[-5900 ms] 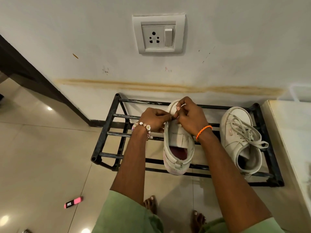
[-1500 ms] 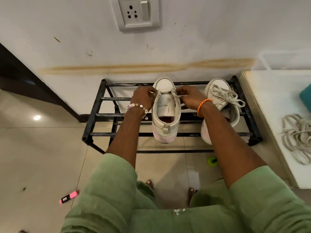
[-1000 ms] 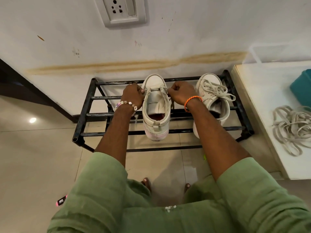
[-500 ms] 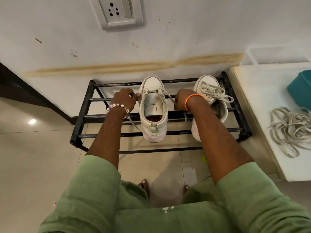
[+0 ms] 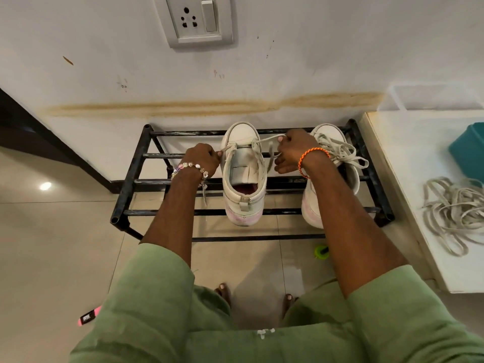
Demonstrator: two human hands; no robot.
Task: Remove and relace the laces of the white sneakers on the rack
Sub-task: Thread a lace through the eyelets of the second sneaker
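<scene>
The middle sneaker point(image 5: 243, 176) stands toe toward the wall on the bars of the black metal rack point(image 5: 131, 179), its tongue bare and a single lace point(image 5: 264, 139) crossing only the eyelets nearest the toe. The left hand point(image 5: 203, 157) is closed into a fist on the lace end at the shoe's left side, with a short tail of lace hanging below the beaded bracelet point(image 5: 190, 167). The right hand point(image 5: 293, 150) pinches the other end between thumb and forefinger, drawn out to the right, while its lower fingers are loosely spread (an orange cord point(image 5: 311, 154) circles that wrist).

Just beside the right forearm sits the second sneaker point(image 5: 335, 163), fully laced and partly hidden by the arm. To the right of the rack, a white counter point(image 5: 408, 195) carries a loose heap of spare laces point(image 5: 455, 213) and a teal container point(image 5: 468, 150). On the tiled floor lie a small green object point(image 5: 321, 251) under the rack's front and a pink object point(image 5: 89, 315) near the person's green sleeve point(image 5: 146, 305). A wall socket point(image 5: 196, 19) is mounted above.
</scene>
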